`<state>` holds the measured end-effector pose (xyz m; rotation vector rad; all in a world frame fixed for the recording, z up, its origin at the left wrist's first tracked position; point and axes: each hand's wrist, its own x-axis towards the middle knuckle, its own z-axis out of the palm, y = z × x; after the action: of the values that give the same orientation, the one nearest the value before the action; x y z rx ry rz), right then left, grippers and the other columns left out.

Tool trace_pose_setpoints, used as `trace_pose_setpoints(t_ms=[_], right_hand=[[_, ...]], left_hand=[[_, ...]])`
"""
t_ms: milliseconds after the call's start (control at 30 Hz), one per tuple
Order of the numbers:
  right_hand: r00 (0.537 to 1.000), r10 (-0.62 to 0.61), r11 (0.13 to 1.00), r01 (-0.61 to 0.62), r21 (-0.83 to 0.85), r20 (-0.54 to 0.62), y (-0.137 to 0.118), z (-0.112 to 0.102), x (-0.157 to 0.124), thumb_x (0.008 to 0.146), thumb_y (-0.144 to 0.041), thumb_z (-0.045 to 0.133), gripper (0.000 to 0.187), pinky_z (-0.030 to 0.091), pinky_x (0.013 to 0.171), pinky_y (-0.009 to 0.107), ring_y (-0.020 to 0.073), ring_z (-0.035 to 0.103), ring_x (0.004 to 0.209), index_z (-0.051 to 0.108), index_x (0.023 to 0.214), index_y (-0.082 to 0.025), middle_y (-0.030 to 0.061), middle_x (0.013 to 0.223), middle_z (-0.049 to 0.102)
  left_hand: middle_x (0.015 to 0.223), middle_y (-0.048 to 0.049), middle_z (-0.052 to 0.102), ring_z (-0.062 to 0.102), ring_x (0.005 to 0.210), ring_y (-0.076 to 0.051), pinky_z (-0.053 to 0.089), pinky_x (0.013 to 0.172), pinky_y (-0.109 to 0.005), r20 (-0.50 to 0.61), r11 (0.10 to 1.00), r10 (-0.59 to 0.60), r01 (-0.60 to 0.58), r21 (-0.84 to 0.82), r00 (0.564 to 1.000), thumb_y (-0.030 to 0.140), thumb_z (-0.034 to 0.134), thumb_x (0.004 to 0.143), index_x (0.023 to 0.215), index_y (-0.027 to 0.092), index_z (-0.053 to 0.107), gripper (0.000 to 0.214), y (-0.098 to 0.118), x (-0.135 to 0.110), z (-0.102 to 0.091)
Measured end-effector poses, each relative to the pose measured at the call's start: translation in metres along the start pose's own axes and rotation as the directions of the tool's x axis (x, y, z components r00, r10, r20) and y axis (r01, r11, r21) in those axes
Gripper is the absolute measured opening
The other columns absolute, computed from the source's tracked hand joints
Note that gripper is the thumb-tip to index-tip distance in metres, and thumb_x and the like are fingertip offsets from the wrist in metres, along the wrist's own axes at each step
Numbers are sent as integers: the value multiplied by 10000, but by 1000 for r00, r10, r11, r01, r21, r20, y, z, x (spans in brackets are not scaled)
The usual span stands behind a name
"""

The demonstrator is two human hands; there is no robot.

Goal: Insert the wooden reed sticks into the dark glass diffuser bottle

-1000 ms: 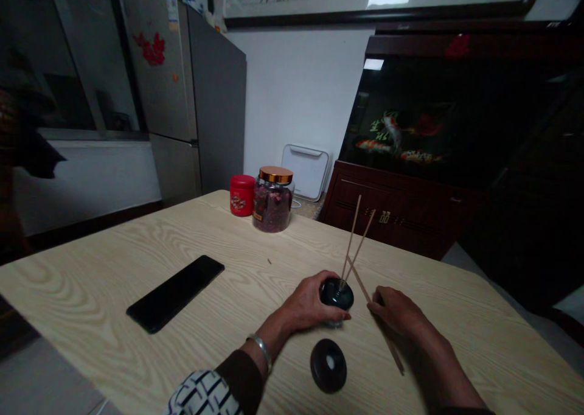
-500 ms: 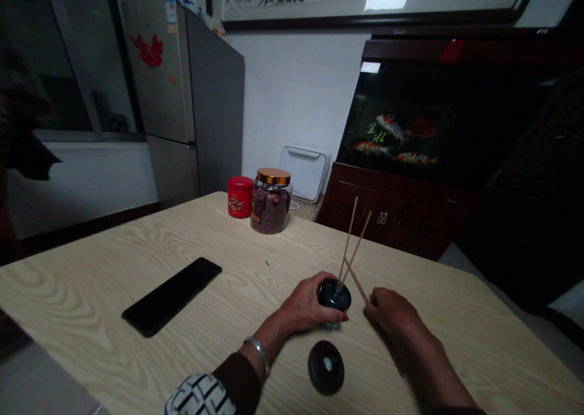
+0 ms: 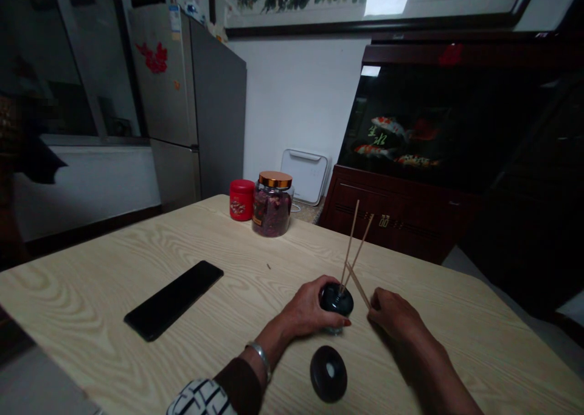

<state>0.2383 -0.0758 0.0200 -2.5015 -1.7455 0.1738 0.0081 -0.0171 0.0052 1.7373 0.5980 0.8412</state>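
My left hand is wrapped round a small dark glass diffuser bottle that stands on the table. Two thin reed sticks rise from the bottle's neck, crossing low down and spreading apart above. To the right of the bottle, my right hand is closed in a pinch on one or more further reed sticks, which slant up and left across the standing ones. How many it holds I cannot tell. Just in front of the bottle lies a round dark cap with a pale spot at its centre.
A black phone lies on the wood-grain table at left. At the back edge stand a red canister and a copper-lidded jar of dried petals. Beyond are a fridge and a dark cabinet.
The view has tipped up a little, so everything sits slightly lower in the picture. Both hands keep their holds, and the sticks have barely moved.
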Motion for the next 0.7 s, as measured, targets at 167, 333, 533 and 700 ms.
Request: trace_pose_setpoints(t_ms=[167,333,533,700], right_hand=[[1000,-7,997,7,71,-2,7,2,4,713,-236,580,73,355,653,287,216,627,823,627,758,-203,88,848,698],[1000,-19,988,20,151,-9,13,5,7,708,-207,589,49,367,650,272,191,620,773,635,707,-191,73,807,695],[999,-52,954,54,296,-15,17,-7,7,735,-221,580,115,395,590,250,152,589,636,585,627,-182,33,668,655],[994,-67,618,109,779,-86,8,-47,-8,814,-428,553,259,409,478,237,125,526,494,565,722,-186,-11,572,565]], left_hand=[[954,-35,658,589,874,-190,457,748,-262,-1,1000,-13,13,6,1000,313,890,511,1149,176,609,710,1,0,0],[967,-31,657,589,878,-189,460,765,-273,-6,1000,-2,2,23,1000,324,886,521,1160,182,609,711,3,0,0],[960,-32,651,585,872,-190,460,750,-275,-3,999,-10,10,41,1000,357,888,505,1174,178,602,749,1,0,-1],[959,-36,655,585,871,-194,459,748,-276,-3,999,1,0,38,1000,348,890,509,1136,182,615,705,3,0,-1]])
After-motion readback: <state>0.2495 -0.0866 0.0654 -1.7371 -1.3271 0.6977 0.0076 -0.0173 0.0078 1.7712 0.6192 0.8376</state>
